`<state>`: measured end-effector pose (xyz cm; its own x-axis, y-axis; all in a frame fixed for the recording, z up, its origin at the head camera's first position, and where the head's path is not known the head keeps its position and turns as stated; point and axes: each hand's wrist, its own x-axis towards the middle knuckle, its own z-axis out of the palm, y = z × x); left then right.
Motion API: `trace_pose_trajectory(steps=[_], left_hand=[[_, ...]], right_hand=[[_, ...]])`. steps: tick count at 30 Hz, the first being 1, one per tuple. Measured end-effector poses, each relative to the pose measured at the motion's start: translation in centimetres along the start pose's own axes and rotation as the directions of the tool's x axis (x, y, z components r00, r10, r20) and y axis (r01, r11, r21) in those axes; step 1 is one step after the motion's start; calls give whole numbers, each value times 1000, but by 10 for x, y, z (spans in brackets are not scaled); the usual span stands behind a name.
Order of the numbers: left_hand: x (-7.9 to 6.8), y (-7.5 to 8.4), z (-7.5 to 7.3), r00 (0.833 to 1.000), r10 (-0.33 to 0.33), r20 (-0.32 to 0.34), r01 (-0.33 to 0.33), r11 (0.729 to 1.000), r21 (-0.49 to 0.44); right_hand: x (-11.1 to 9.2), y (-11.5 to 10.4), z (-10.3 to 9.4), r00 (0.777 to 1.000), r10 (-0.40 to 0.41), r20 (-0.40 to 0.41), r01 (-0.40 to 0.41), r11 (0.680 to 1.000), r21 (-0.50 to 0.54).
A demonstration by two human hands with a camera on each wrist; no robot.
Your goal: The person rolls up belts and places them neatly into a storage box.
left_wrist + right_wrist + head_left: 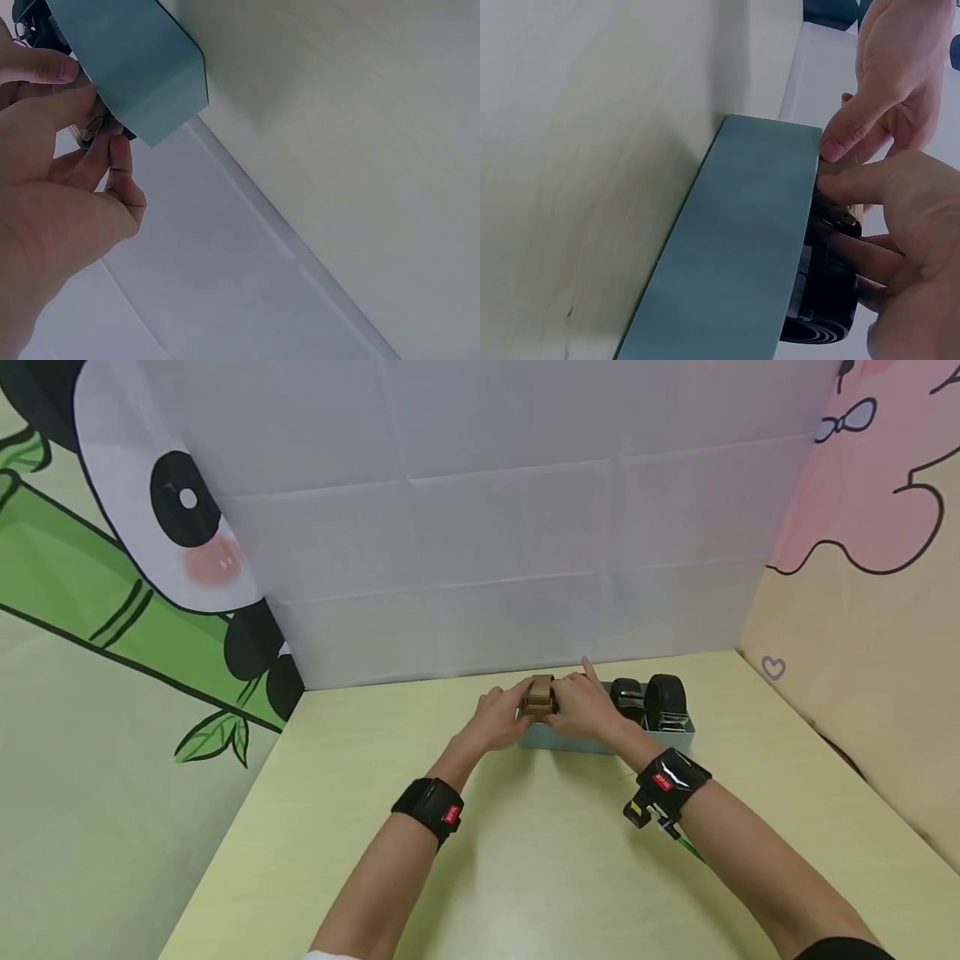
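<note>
A tan rolled belt (538,695) stands in the left end of a long pale blue-green box (566,741) at the back of the table. My left hand (497,717) grips it from the left, thumb at the front and fingers behind. From the right, my right hand (588,706) pinches the same roll, with one finger pointing up. In the left wrist view, the fingers of the left hand (67,202) curl at the box's rim. The right wrist view shows both thumbs near the box edge, the right hand (919,247) partly covering the roll.
Further right in the box stand two black rolled belts (665,700) with metal buckles. The pale wooden table (540,877) meets a white cloth wall (487,543) behind the box. Printed cloth walls flank it. Bands with small cameras sit on both wrists.
</note>
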<state>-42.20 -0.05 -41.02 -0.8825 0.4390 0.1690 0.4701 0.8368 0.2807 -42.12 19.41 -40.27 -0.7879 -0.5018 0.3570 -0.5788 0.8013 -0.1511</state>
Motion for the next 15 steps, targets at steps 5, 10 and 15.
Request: trace_pose_trajectory(steps=[5, 10, 15], left_hand=[[-5, -7, 5, 992, 100, -83, -102, 995, -20], [-22, -13, 5, 979, 149, -141, -155, 987, -39], [-52, -16, 0, 979, 152, -133, -160, 986, -53]], right_hand=[[-17, 5, 2, 986, -96, -134, 93, 995, -28], [-43, 8, 2, 928, -218, -301, 219, 975, -31], [-72, 7, -1, 894, -291, -340, 305, 952, -12]])
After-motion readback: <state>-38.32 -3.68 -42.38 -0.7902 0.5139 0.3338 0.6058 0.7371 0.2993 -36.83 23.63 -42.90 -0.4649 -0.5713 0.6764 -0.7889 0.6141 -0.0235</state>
